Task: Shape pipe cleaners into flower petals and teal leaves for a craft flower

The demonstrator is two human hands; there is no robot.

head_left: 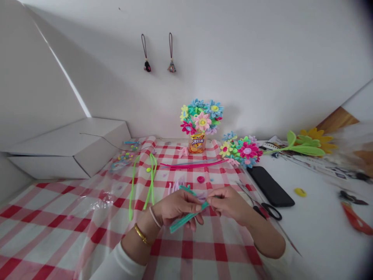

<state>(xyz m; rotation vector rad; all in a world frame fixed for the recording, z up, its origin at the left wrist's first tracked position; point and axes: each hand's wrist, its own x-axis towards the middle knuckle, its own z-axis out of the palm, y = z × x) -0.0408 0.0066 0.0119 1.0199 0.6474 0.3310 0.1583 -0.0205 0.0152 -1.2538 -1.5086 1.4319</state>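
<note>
Teal pipe cleaners (184, 222), bunched side by side, slant between my two hands above the checked cloth. My left hand (181, 206) is closed around the middle of the bunch, thumb on top. At the upper right end, the fingers of my right hand (225, 202) pinch the tips. Behind the hands, more teal pieces (187, 189) and pale lilac pipe cleaners (178, 183) lie partly hidden. Bright green pipe cleaners (152, 175) rest to the left, and long pink ones (195, 165) lie farther back.
A jar (197, 144) of fuzzy flowers stands near the wall, with a flower bunch (246, 151) beside it. Scissors (269, 211) and a black phone (271, 186) lie right. A white box (67, 147) sits left. A pink disc (201, 179) lies mid-table.
</note>
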